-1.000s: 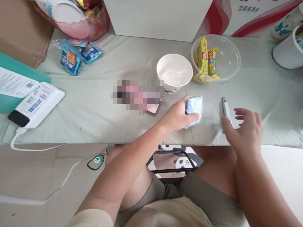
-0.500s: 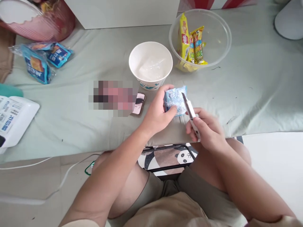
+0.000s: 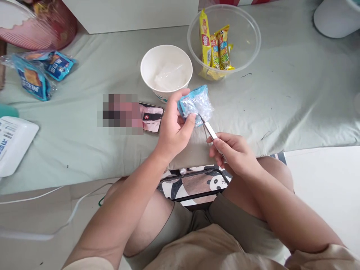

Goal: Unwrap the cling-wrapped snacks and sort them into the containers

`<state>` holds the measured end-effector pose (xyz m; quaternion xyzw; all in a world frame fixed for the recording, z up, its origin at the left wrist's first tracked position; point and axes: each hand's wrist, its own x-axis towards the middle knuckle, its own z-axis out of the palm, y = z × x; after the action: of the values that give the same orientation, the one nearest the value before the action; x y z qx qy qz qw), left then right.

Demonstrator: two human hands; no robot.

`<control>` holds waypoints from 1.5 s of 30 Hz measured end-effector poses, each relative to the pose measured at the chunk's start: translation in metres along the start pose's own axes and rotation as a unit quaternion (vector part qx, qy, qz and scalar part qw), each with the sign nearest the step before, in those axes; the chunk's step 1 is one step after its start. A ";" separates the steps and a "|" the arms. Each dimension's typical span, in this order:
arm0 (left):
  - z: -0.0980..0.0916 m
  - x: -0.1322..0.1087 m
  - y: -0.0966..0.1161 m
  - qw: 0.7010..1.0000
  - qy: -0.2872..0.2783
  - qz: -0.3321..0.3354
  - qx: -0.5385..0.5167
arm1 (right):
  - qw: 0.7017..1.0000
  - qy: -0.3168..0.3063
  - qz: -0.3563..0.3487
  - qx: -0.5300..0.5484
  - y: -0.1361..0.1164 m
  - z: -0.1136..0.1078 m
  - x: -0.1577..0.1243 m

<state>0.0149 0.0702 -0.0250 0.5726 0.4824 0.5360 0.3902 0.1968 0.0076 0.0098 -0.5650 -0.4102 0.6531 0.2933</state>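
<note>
In the head view, my left hand (image 3: 176,125) gripped a flat, square blue packet (image 3: 200,98) wrapped in crinkled clear plastic, fingers around its left side. My right hand (image 3: 233,152) was closed on a slim white box cutter (image 3: 210,130) with a narrow dark blade. Half a second earlier the tip had been by the packet's far right corner; it had since shifted to the near side, close to my left thumb, so I judged the work had moved to that edge of the wrapping. Whether it had pierced the plastic, I couldn't tell. The packet sat right of my left palm, beyond my right fingers, near the round white paper bowl (image 3: 149,66).
</note>
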 end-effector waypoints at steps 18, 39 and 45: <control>-0.026 -0.003 0.010 0.974 -0.108 -0.141 -0.141 | 0.738 0.403 -0.263 -0.473 0.008 -0.060 0.028; -0.021 -0.002 0.030 0.896 -0.343 -0.249 -0.130 | 0.844 0.116 -0.404 -0.333 -0.002 -0.025 0.013; -0.029 0.003 0.032 0.907 -0.348 -0.215 -0.103 | 0.886 0.087 -0.361 -0.277 0.000 -0.024 0.012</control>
<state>-0.0095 0.0633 0.0101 0.5616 0.3699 0.2527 0.6957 0.2180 0.0230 0.0032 -0.4903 -0.7232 0.3101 0.3747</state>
